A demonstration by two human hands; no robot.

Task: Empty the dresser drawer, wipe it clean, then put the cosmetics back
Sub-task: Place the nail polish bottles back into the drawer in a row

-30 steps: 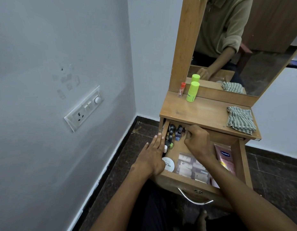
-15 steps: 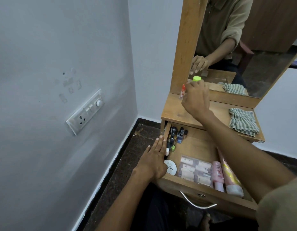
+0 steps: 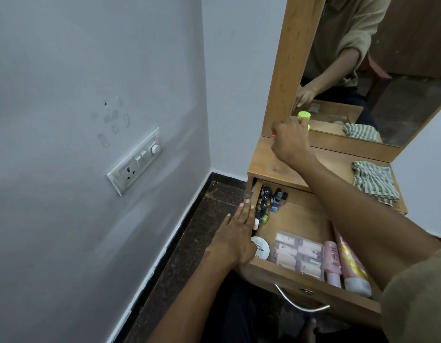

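Emptying the drawer: right hand up at the dresser top, left hand steadying the drawer side.

The right hand (image 3: 290, 142) has its fingers curled at the back of the dresser top (image 3: 271, 167), but what it holds, if anything, is hidden; a red cap (image 3: 273, 133) peeks out at its left, a green cap (image 3: 303, 115) just behind it. The left hand (image 3: 236, 233) rests flat, fingers straight, on the drawer (image 3: 288, 276) wall. Below the right wrist, nail polish bottles (image 3: 269, 199) are small, glassy and tip-prone; pinch them at the cap. Nearer, the pink tubes (image 3: 348, 263) look soft and light; grasp mid-body.
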